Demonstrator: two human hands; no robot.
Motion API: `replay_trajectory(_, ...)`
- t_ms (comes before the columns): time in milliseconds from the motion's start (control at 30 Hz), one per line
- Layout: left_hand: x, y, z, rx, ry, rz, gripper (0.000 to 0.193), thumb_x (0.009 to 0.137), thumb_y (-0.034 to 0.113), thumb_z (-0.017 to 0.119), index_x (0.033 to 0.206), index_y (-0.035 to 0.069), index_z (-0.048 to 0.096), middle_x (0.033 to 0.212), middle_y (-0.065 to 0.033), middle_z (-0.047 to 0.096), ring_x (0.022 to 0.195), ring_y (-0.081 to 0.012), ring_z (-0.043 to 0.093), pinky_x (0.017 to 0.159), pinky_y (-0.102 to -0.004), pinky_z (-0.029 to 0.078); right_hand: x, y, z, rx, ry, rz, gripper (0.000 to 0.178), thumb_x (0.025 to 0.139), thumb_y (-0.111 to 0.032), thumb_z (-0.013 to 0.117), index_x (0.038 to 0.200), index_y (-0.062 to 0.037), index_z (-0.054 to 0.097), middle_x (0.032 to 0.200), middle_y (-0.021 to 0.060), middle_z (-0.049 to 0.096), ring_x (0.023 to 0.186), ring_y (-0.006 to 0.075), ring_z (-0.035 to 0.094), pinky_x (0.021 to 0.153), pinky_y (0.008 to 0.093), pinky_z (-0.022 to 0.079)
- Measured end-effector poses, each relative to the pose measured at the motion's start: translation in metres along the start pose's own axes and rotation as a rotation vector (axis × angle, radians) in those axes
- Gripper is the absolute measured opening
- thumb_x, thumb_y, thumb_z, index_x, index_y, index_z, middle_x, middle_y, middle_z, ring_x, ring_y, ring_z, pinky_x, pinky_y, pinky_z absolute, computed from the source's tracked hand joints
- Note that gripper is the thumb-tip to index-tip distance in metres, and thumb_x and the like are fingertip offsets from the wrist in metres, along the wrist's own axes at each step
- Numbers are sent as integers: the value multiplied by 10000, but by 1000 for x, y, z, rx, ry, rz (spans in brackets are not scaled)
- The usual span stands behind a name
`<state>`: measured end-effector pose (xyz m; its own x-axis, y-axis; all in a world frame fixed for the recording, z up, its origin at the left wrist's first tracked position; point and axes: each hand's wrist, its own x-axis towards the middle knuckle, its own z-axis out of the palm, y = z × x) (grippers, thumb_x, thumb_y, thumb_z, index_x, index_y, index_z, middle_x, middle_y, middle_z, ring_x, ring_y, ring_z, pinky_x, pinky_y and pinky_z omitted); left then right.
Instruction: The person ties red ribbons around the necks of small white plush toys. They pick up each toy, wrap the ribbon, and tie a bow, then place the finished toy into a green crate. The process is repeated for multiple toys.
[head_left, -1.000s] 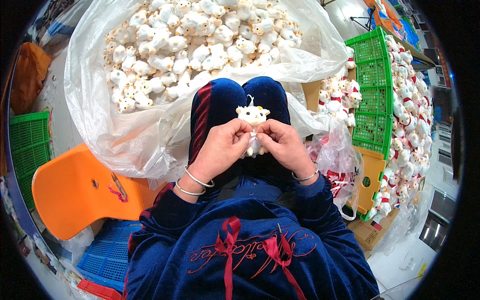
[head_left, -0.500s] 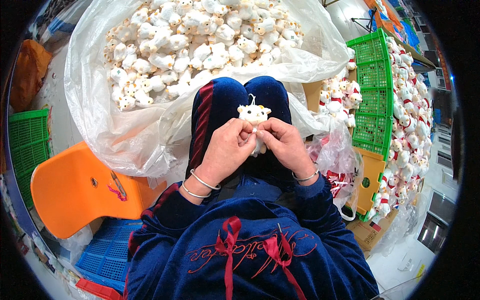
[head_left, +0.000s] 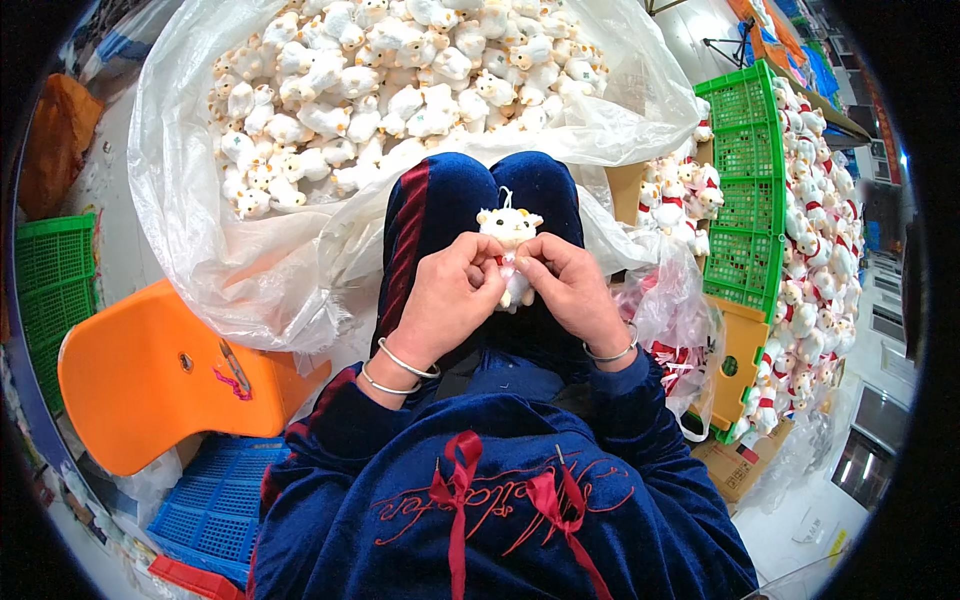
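over the lap (head_left: 535,180), beyond red lettering (head_left: 510,508), hands (head_left: 452,292) (head_left: 570,288) hold a toy (head_left: 508,228).

Orange plastic chair (head_left: 130,395), bearing slim hand tool (head_left: 233,362); blue mesh crate (head_left: 222,492), lower left; green mesh crate (head_left: 55,285), far left; cardboard carton (head_left: 738,468), right.

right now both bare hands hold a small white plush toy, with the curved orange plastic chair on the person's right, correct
Wrong side: the head view shows the curved orange plastic chair on the person's left; the left hand and right hand do hold the small white plush toy.
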<state>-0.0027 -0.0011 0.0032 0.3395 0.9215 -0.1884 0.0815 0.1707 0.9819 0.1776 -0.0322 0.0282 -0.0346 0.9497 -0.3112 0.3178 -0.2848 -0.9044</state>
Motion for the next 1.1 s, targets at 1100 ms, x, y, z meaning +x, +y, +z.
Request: replay_trajectory(1100,-2,-7,-5,-74,-104,-112,193,1027,144,583,953,-19,656,750,-24,671,632,-58,619,579,-228,506,-8,8,14,410,272,177,150,1007,-105,611,1064,31,588,838,64,664,653,103,617,595,231,521)
